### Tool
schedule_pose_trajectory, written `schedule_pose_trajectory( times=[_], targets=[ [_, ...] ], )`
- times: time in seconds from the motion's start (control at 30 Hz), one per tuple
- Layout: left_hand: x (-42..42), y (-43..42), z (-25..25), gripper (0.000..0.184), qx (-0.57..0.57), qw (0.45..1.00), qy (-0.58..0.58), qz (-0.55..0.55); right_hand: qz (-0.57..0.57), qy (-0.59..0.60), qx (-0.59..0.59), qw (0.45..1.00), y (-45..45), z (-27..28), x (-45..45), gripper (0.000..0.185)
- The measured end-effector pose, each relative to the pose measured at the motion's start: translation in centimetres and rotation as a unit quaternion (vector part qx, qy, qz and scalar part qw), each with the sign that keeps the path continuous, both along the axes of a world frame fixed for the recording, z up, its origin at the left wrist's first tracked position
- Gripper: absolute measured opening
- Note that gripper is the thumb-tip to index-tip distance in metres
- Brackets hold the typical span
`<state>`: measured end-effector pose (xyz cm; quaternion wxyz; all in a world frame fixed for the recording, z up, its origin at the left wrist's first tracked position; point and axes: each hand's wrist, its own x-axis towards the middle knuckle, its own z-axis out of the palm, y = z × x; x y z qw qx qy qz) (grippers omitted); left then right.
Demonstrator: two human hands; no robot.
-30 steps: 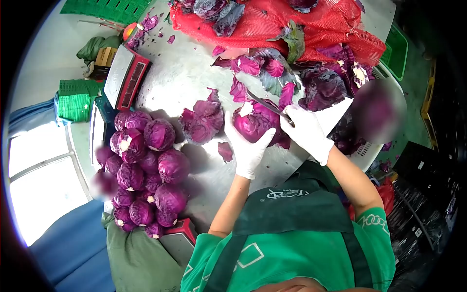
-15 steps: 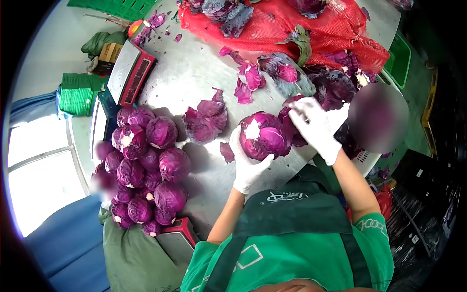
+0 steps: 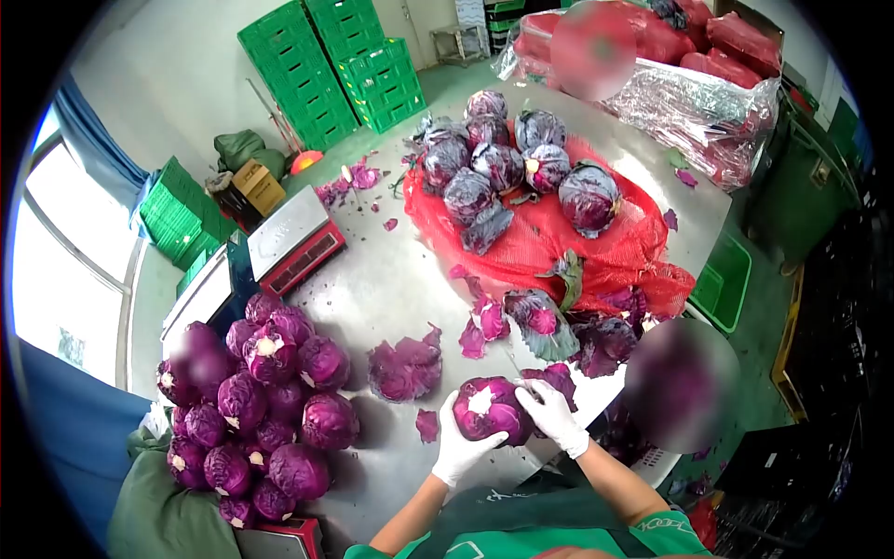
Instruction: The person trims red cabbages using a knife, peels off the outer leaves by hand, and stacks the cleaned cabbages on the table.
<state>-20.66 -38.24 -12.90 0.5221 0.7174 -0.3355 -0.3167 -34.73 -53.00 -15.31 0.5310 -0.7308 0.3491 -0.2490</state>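
My left hand [image 3: 462, 447], in a white glove, cups a red cabbage [image 3: 484, 415] from its left and lower side, thumb below it. The pale cut stem of the cabbage faces up. At its right side the gloved fingers of my right hand [image 3: 553, 419] are bent and pinch the cabbage's outer edge; the fingertips are partly hidden. Just beyond that hand lies a loose purple leaf [image 3: 559, 377]. Another loose leaf [image 3: 406, 366] rests on the metal table [image 3: 386, 447] to the left.
Peeled red cabbages [image 3: 240, 401] are heaped on the left beside a red scale [image 3: 298, 247]. Untrimmed cabbages [image 3: 498, 168] sit on a red mesh bag [image 3: 549, 252] at the back. A green crate [image 3: 724, 284] stands right, below table height.
The view has tilted up, bringing the far cabbages and stacked crates into sight. My right hand has come in against the cabbage's right side; my left still holds it.
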Motion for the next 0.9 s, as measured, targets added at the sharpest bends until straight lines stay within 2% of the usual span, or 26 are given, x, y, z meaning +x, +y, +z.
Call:
schedule_pose_trajectory(
  times=[0.03,0.1,0.13,0.17,0.2,0.23,0.3,0.33,0.37,0.4,0.5,0.57,0.7,0.73,0.83,0.87,0.9],
  targets=[
    [0.2,0.1,0.0,0.12,-0.005,1.0,-0.003,0.0,0.003,0.015,0.096,0.995,-0.6,-0.5,0.0,0.033],
    [0.3,-0.2,-0.2,0.118,0.035,0.995,-0.089,-0.004,-0.009,0.032,0.163,0.986,-1.9,-1.4,-0.5,0.029],
    [0.1,-0.4,0.7,0.119,0.026,0.998,-0.061,0.006,-0.014,0.003,0.016,1.0,-3.2,-5.9,-0.9,0.024],
    [0.0,-0.3,1.7,0.12,0.019,0.999,-0.04,0.011,-0.041,0.042,-0.111,0.992,-4.2,-5.2,-1.6,0.019],
    [0.3,-0.2,1.6,0.12,0.022,0.994,-0.109,-0.002,-0.077,0.031,-0.225,0.971,-5.5,-5.9,-2.0,0.016],
    [0.7,0.0,1.3,0.12,0.029,0.984,-0.176,-0.015,-0.125,0.046,-0.194,0.972,-6.0,-5.5,-2.0,0.019],
    [1.4,-0.1,1.3,0.12,0.002,0.964,-0.262,-0.042,-0.091,0.028,-0.134,0.986,-6.0,-1.6,-2.1,0.032],
    [1.4,-0.4,1.7,0.12,0.017,0.968,-0.243,-0.05,-0.062,0.027,-0.061,0.996,-4.9,0.7,-2.0,0.036],
    [1.4,-0.5,1.4,0.119,0.027,0.968,-0.244,-0.043,-0.031,0.128,-0.049,0.99,-3.9,2.7,-1.7,0.038],
    [1.6,-0.5,1.4,0.119,0.038,0.969,-0.24,-0.051,-0.014,0.129,-0.106,0.986,-2.6,2.9,-1.8,0.042],
    [1.9,-0.5,1.6,0.119,0.068,0.97,-0.226,-0.061,0.027,0.166,-0.123,0.978,0.1,3.2,-1.7,0.043],
    [2.1,-0.5,1.1,0.12,0.065,0.969,-0.227,-0.066,0.04,0.19,-0.176,0.965,1.2,2.5,-1.8,0.044],
    [2.5,-0.8,1.1,0.121,0.058,0.966,-0.241,-0.08,0.136,0.235,-0.193,0.943,1.5,4.8,-0.8,0.057],
    [2.6,-0.9,1.2,0.12,0.056,0.974,-0.2,-0.088,0.154,0.252,-0.21,0.932,1.3,4.9,-0.5,0.058],
    [2.5,-1.0,1.7,0.12,0.074,0.971,-0.211,-0.087,0.17,0.281,-0.227,0.917,0.6,5.7,0.4,0.058],
    [2.6,-1.1,2.1,0.121,0.076,0.97,-0.211,-0.096,0.154,0.244,-0.213,0.933,0.8,5.4,0.6,0.056],
    [2.6,-1.1,1.9,0.121,0.089,0.965,-0.226,-0.102,0.177,0.257,-0.208,0.927,0.3,5.7,0.8,0.055]
  ],
)
